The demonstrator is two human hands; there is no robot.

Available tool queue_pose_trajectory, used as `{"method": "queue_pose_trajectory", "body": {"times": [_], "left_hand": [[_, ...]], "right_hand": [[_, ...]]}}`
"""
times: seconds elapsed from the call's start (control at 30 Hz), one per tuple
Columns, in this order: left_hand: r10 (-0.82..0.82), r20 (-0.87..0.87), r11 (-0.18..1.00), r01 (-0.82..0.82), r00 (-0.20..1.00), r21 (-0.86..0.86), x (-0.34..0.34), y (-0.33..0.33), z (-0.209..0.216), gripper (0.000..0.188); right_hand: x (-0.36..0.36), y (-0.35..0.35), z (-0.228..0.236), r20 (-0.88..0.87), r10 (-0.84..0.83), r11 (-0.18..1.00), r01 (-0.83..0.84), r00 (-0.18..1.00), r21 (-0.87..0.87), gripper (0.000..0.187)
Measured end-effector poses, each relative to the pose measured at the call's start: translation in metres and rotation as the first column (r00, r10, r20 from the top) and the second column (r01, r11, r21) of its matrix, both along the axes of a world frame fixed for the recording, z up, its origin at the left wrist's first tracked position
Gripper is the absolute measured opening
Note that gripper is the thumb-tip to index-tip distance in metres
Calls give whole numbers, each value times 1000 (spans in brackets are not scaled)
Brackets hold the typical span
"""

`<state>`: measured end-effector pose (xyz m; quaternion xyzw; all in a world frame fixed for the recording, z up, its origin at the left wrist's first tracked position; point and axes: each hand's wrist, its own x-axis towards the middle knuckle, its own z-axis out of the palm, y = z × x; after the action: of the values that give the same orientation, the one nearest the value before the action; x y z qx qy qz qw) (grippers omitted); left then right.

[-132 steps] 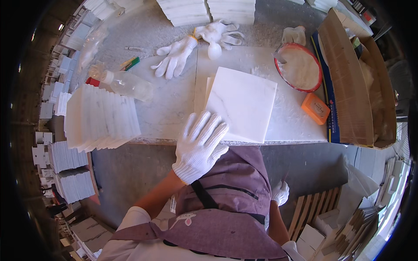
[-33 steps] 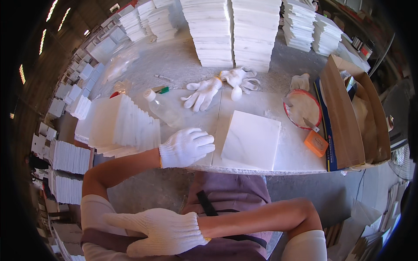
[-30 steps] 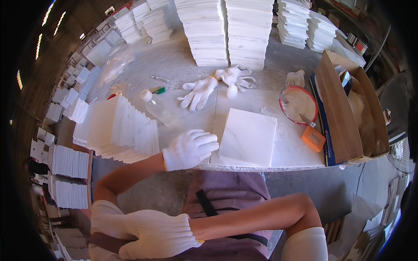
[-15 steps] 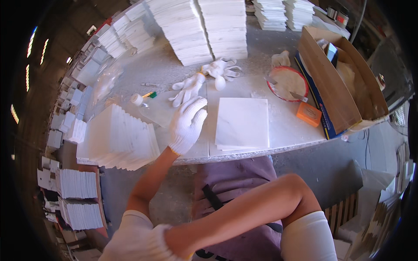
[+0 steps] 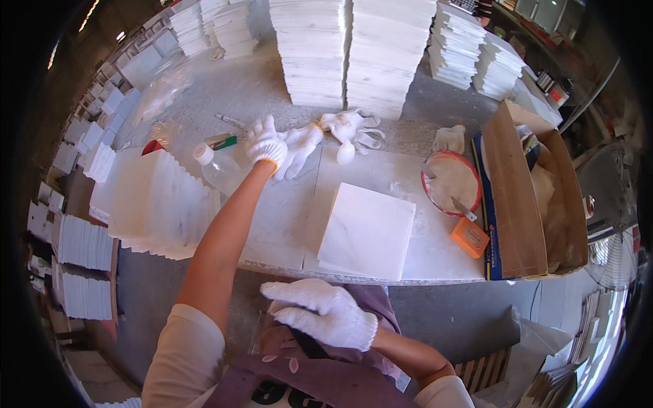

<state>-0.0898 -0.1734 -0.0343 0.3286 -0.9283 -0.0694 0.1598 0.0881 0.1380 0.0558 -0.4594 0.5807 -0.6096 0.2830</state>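
Observation:
My left hand [image 5: 265, 146], in a white knit glove, reaches across the table beside a pair of spare white gloves [image 5: 350, 127]. Its fingers point away, slightly apart, and I see nothing in them; whether it touches the nearer spare glove I cannot tell. In front of my body, below the table edge, my right hand [image 5: 323, 313] is gloved too, fingers pointing left with a gap between them and nothing held. Two or more white marble tiles [image 5: 371, 228] lie stacked slightly askew near the table's front edge. A small white egg-shaped object [image 5: 345, 153] sits by the spare gloves.
Leaning tiles [image 5: 163, 204] stand at the left, near a clear bottle [image 5: 214, 166] and a green-handled tool [image 5: 223, 142]. Tall tile stacks [image 5: 384, 58] rise at the back. Rightward are a red-rimmed bowl [image 5: 452, 182] of pale material, an orange block [image 5: 469, 237] and a cardboard box [image 5: 520, 197].
My left hand has gone farther out and left, from beside the tiles to the spare gloves. My right hand has swung from the lower left to the front of my body. The view has shifted.

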Motion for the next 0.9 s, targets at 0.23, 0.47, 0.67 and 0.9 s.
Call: {"method": "queue_pose_trajectory", "body": {"times": [0.23,0.47,0.67,0.9], "left_hand": [[24,-93,996,-16,995,86,10,-6,18,29],[-477,-472,741,628,741,238,103,84,105,25],[-668,-283,432,668,688,606,175,118,171,30],[-522,-250,278,440,815,854,199,93,163,39]], "right_hand": [[-21,31,-12,127,-230,973,230,965,14,36],[-32,42,2,382,-545,815,579,746,33,45],[-55,12,25,-592,-550,772,629,588,-92,62],[-30,8,-4,338,-321,945,323,885,55,23]]}}
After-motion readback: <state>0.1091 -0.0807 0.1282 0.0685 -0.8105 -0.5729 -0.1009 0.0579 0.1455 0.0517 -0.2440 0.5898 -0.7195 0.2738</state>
